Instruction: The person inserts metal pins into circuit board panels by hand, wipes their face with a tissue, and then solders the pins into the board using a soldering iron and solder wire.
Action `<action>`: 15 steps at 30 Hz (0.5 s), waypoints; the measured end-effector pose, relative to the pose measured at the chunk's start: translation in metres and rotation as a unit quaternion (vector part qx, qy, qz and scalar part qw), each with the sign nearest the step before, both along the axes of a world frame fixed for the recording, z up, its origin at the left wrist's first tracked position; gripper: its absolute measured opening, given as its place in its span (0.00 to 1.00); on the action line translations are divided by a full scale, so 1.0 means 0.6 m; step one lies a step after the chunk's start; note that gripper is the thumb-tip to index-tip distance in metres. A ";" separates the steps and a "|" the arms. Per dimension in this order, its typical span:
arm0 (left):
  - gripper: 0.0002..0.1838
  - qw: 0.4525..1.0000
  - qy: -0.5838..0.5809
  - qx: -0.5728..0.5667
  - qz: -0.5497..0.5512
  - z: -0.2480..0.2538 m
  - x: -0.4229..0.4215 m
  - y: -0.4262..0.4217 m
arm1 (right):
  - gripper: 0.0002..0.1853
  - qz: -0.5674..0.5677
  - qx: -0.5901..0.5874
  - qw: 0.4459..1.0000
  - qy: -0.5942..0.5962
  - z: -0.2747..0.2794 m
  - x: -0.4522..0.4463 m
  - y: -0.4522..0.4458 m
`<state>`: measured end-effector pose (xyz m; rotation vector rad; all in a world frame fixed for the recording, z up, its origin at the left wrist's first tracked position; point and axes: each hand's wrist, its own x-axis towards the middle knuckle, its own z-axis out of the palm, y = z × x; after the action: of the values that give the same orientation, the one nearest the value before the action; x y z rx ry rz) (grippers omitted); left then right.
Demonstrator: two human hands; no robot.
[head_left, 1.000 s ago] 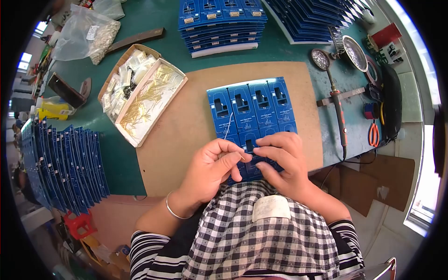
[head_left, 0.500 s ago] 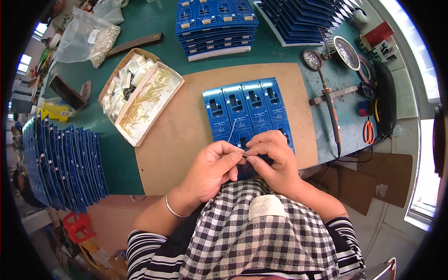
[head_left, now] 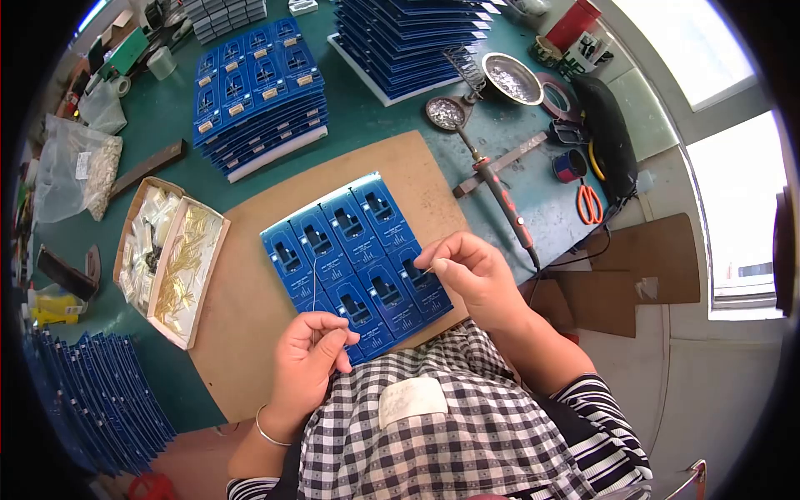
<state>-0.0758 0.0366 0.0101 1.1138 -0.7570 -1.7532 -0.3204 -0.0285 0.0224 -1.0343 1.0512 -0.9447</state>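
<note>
A blue circuit board panel [head_left: 358, 258] with rows of dark cut-outs lies tilted on the brown board [head_left: 258, 196]. Over its lower left edge my left hand [head_left: 312, 354] is closed on a thin pale wire [head_left: 314, 279], which points up across the panel. At the panel's right side my right hand [head_left: 468, 271] pinches a tiny gold pin [head_left: 428, 270] between thumb and index finger, close to a right-hand cut-out. A white tray [head_left: 193, 271] of similar gold pins stands left of the panel, beside a box of small white parts [head_left: 150, 237].
Stacks of blue boards stand at the back [head_left: 262, 83], [head_left: 400, 42] and the lower left [head_left: 100, 400]. Right of the brown board are a soldering iron [head_left: 504, 200], a solder dish [head_left: 444, 113], a metal bowl [head_left: 510, 79] and orange scissors [head_left: 589, 204].
The view has turned, so the table appears rotated. My hands, together half a second ago, are now apart; the right holds a gold pin over the panel's right side.
</note>
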 end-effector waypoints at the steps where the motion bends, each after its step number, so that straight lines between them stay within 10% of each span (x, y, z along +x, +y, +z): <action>1: 0.05 1.000 0.011 -0.001 0.004 0.003 0.002 0.001 | 0.03 0.002 0.002 1.000 0.002 -0.002 0.003 0.000; 8: 0.03 0.999 -0.010 -0.033 0.012 0.003 0.005 0.005 | 0.03 -0.022 0.011 1.000 -0.010 -0.015 0.003 -0.003; 11: 0.03 0.998 0.006 -0.055 0.031 0.001 0.004 0.005 | 0.02 0.004 -0.191 0.946 0.263 -0.026 -0.003 -0.012; 15: 0.03 0.994 -0.033 -0.098 0.024 0.000 0.005 0.004 | 0.03 0.035 -0.219 0.923 0.316 -0.032 -0.007 -0.023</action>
<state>-0.0730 0.0389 0.0103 1.0518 -0.9145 -1.5724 -0.3249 -0.0423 0.0034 -1.8191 1.3421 -0.8184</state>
